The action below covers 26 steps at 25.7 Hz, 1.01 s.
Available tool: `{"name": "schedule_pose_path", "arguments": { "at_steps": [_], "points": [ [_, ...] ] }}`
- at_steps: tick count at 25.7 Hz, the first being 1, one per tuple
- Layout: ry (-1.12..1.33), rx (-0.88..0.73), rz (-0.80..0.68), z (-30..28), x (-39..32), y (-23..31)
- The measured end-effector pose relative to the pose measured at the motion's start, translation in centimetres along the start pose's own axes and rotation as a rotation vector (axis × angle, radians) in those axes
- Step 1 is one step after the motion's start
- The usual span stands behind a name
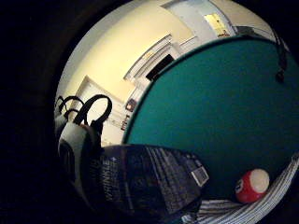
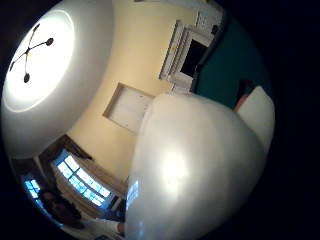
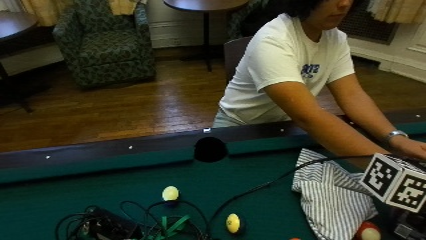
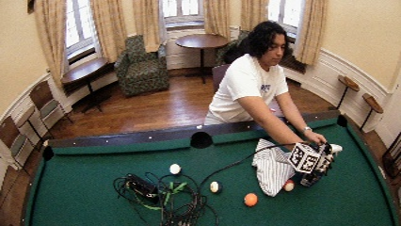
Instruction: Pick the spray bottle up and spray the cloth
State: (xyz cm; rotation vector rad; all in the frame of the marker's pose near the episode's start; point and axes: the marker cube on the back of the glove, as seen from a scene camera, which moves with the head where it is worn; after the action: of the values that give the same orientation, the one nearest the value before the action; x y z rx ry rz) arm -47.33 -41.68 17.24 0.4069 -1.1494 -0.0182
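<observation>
Close in, the grip was clenched round the bottle: in the little-finger palm view its strapped fingers lay against the dark printed label. The thumb-side palm view was largely filled by a white rounded surface right at the palm; I could not tell what part it was. In both outside views the fingers were hidden.

The bottle was held at the right end of the counter, just beside the striped cloth, which lay crumpled on the green felt. A red-and-white ball sat against the cloth's edge, near the bottle's base.

The person's bare hand, a watch at its wrist, rested at the far side of the cloth.

Further along the felt were:
- an orange ball
- a yellow ball
- a pale ball
- a tangle of cables

A side pocket broke the far rail. Beyond the rail the person leaned over the counter. An armchair and a round table stood behind, on a wood floor.
</observation>
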Motion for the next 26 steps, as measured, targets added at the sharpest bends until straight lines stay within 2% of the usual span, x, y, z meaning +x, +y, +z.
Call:
{"name": "schedule_pose_path", "arguments": {
  "at_steps": [26],
  "points": [
    [-0.065, -0.023, -0.03, -0.7, 1.7, 1.1]
  ]
}}
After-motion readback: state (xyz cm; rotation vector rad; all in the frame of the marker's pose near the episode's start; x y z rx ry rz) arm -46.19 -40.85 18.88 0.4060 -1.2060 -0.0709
